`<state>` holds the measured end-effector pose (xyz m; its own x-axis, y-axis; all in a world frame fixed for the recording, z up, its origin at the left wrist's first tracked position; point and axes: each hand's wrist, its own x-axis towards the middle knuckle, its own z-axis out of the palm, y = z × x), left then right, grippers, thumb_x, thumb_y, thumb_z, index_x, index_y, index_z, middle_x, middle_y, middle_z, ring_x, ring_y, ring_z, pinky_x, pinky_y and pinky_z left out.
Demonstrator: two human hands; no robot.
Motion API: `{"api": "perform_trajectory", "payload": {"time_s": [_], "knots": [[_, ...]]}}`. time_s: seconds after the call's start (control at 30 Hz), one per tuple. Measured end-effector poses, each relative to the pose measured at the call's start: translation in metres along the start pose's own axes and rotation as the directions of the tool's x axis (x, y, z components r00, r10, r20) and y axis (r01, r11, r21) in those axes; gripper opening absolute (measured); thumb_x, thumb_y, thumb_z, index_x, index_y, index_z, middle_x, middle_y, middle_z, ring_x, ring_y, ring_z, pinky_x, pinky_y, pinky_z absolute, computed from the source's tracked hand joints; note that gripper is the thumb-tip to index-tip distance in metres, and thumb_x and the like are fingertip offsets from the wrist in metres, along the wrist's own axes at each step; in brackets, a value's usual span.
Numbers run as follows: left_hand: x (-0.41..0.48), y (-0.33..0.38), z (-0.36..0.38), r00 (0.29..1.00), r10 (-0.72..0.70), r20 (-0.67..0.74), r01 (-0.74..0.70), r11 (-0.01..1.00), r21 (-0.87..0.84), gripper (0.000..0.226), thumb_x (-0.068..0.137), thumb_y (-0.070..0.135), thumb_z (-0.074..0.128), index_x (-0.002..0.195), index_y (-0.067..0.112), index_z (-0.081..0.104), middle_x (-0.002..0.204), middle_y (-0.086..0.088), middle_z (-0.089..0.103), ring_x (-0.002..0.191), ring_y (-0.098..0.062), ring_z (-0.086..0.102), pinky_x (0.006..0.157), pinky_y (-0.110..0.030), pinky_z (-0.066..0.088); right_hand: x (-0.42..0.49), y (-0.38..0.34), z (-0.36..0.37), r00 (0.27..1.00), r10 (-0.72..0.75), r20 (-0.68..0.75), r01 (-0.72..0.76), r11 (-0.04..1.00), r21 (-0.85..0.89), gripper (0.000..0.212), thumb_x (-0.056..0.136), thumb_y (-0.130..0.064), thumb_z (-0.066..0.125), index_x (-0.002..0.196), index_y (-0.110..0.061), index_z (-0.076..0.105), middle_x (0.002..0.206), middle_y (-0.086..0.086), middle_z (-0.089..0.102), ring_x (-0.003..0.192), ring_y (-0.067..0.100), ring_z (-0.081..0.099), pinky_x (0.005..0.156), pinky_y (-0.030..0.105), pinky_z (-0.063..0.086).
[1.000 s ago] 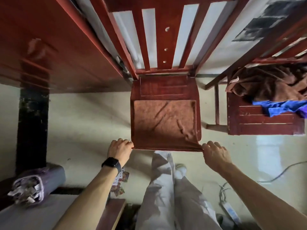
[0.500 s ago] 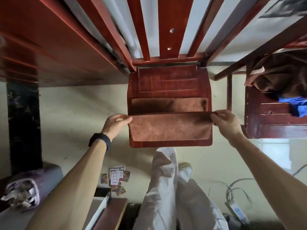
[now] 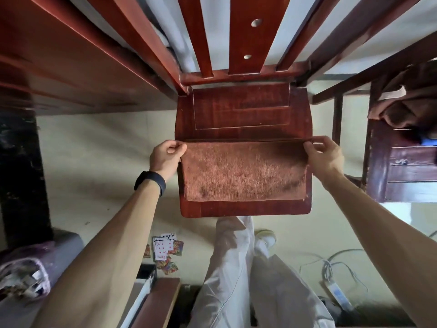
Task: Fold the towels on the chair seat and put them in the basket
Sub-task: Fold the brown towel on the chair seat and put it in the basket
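Towel (image 3: 243, 171) folded on chair seat (image 3: 241, 110), left hand (image 3: 165, 157) and right hand (image 3: 325, 155) pinching its far corners, playing cards (image 3: 165, 252) on floor (image 3: 106, 162)

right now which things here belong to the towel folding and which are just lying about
Job: brown towel, folded over on the chair seat; left hand and right hand, each pinching a far corner; likely the cloth heap on the next chair. No basket in view.
Lying about: playing cards on the floor; power strip and cables; plastic bag at the left.
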<state>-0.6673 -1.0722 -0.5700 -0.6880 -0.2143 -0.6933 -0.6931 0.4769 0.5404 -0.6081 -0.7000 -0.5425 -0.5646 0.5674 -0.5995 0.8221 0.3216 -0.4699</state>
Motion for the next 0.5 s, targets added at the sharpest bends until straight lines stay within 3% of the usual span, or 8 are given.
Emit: {"api": "perform_trajectory", "payload": {"time_s": [0.13,0.27,0.43,0.5], "knots": [[0.005,0.000,0.004,0.998,0.020,-0.066,-0.018,0.999,0.039,0.013,0.082,0.036,0.073,0.087,0.024,0.071,0.090,0.001,0.074,0.088,-0.023,0.070,0.082,-0.040,0.058,0.008,0.000,0.008,1.000,0.024,-0.003,-0.024,0.999,-0.039,0.020,0.094,-0.033,0.060,0.109,-0.025,0.068,0.102,0.000,0.072,0.085,0.021,0.066,0.086,0.038,0.056],[0.009,0.002,0.013,0.991,0.015,-0.134,-0.001,0.995,0.101,0.010,0.083,0.035,0.073,0.087,0.026,0.069,0.091,0.001,0.073,0.089,-0.019,0.069,0.086,-0.035,0.056,0.011,-0.001,0.015,0.998,0.059,-0.033,-0.062,0.995,-0.081,0.024,0.096,-0.031,0.058,0.114,-0.017,0.066,0.098,0.001,0.067,0.085,0.020,0.059,0.080,0.028,0.046],[0.010,0.006,0.022,0.980,0.045,-0.195,-0.010,0.984,0.179,0.016,0.086,0.033,0.069,0.095,0.020,0.069,0.085,0.006,0.064,0.085,-0.014,0.062,0.077,-0.021,0.046,0.015,-0.002,0.021,0.991,0.107,-0.077,-0.117,0.983,-0.138,0.029,0.094,-0.033,0.060,0.115,-0.013,0.065,0.107,0.006,0.070,0.098,0.026,0.062,0.087,0.030,0.045],[0.009,0.009,0.024,0.975,0.048,-0.216,-0.005,0.980,0.198,0.019,0.087,0.035,0.068,0.098,0.019,0.068,0.085,0.008,0.063,0.083,-0.012,0.060,0.075,-0.019,0.042,0.016,-0.002,0.022,0.989,0.118,-0.087,-0.129,0.982,-0.135,0.029,0.094,-0.032,0.060,0.115,-0.013,0.064,0.106,0.005,0.068,0.095,0.023,0.059,0.085,0.027,0.042]]}}
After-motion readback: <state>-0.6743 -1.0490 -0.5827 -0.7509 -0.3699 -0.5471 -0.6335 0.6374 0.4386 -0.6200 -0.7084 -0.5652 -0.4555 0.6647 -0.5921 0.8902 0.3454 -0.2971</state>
